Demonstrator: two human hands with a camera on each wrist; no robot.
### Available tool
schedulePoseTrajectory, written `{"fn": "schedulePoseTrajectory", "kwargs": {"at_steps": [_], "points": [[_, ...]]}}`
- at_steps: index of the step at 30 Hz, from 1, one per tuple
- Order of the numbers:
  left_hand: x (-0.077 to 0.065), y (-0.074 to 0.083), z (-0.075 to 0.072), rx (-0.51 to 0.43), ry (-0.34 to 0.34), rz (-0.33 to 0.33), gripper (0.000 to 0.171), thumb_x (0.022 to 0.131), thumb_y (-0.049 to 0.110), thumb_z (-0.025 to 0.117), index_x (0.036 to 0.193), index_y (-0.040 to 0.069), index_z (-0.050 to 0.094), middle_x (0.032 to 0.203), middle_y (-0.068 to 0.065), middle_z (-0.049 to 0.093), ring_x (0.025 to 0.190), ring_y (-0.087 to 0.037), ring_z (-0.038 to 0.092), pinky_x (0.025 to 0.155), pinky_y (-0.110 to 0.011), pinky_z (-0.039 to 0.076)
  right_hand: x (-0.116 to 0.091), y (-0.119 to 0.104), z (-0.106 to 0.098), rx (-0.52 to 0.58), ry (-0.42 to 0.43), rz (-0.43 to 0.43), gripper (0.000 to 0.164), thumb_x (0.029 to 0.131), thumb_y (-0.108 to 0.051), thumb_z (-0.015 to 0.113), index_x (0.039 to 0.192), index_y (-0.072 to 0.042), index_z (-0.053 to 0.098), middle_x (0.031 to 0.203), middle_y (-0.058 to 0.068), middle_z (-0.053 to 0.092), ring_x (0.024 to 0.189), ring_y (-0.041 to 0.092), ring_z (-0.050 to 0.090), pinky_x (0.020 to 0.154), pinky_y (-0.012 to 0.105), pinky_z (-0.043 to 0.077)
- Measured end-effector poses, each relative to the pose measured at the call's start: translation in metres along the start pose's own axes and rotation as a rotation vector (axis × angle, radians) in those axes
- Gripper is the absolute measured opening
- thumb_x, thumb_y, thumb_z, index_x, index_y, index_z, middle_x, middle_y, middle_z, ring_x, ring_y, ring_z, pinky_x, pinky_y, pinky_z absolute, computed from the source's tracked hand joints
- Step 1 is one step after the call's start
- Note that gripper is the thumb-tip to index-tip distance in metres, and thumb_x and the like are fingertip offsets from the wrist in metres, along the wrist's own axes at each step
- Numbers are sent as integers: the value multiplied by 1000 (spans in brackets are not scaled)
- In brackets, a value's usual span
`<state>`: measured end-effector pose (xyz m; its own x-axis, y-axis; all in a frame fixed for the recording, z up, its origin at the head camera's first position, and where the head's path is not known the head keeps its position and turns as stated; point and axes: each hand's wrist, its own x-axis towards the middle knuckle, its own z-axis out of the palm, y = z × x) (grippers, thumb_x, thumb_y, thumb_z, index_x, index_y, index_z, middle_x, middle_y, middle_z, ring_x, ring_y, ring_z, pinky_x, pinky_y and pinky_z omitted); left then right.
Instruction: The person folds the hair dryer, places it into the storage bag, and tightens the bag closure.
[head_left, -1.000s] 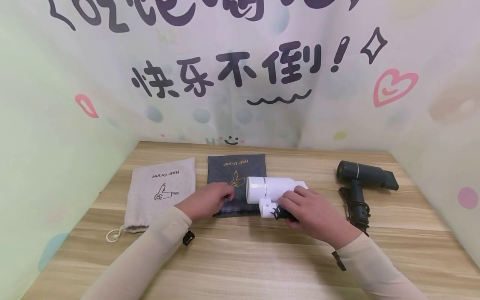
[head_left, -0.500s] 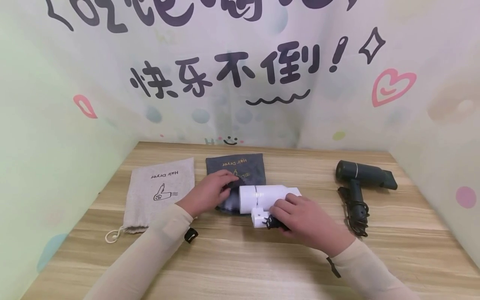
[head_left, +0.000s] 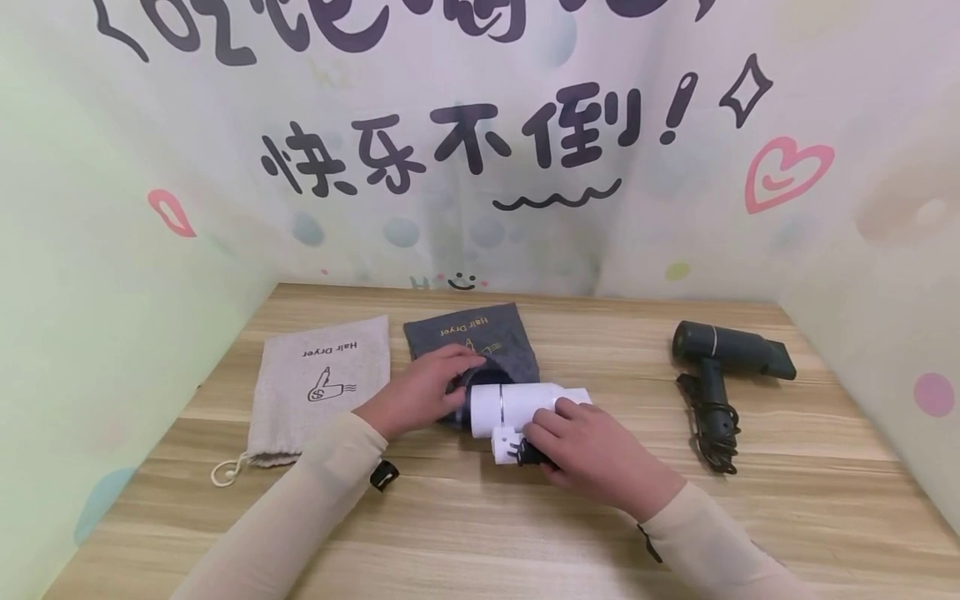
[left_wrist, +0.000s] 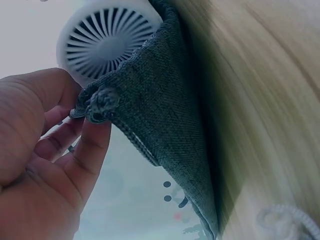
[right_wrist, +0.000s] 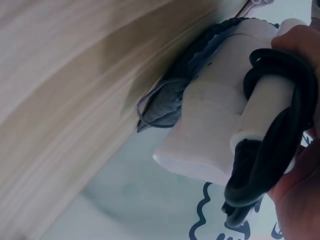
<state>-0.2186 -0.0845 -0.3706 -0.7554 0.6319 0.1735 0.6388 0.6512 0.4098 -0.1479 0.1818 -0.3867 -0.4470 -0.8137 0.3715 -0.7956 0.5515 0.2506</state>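
My right hand [head_left: 592,446] grips a white hair dryer [head_left: 521,407] by its handle, which has a black cord [right_wrist: 277,165] wound round it. The dryer's round vented end [left_wrist: 107,45] is at the mouth of a dark grey drawstring bag [head_left: 450,325]. Pinched between thumb and fingers of my left hand [head_left: 420,392] is the bag's rim, lifted so the mouth gapes. In the left wrist view the corded edge of the bag [left_wrist: 155,95] overlaps the lower side of the vent. The dryer's narrow nozzle points right, away from the bag.
A beige drawstring bag [head_left: 322,375] lies flat at the left, its white cord loop [head_left: 225,472] toward the front. On the right rests a black hair dryer [head_left: 735,350] with its cord wrapped round the handle. A printed cloth [head_left: 465,233] hangs behind the wooden table [head_left: 480,533].
The white hair dryer has moved left and toward me, up to the dark bag's mouth. My left hand has raised the bag's rim, and the bag has turned slightly.
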Motion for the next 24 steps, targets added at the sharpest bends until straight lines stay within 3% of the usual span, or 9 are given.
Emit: {"fn": "schedulePoseTrajectory", "kwargs": {"at_steps": [5, 15, 24], "points": [[1, 3, 2, -10, 5, 1, 48, 89, 4, 66, 136, 6, 60, 135, -10, 56, 102, -18, 61, 79, -29, 51, 3, 0, 0, -48, -17, 47, 38, 74, -26, 81, 103, -11, 60, 93, -1, 55, 76, 21, 49, 60, 33, 47], [3, 7, 9, -48, 35, 61, 49, 87, 3, 66, 136, 3, 58, 131, -8, 56, 88, -12, 56, 76, -26, 49, 8, -3, 5, -77, -9, 218, 31, 75, -22, 78, 94, -9, 57, 84, 1, 52, 69, 24, 49, 54, 36, 46], [2, 9, 10, -60, 36, 93, 49, 88, 2, 64, 136, -2, 56, 133, -11, 53, 88, -13, 56, 78, -25, 49, 9, -8, 2, -128, 9, 398, 31, 72, -18, 77, 92, -7, 57, 80, 4, 50, 64, 27, 43, 47, 34, 40]]}}
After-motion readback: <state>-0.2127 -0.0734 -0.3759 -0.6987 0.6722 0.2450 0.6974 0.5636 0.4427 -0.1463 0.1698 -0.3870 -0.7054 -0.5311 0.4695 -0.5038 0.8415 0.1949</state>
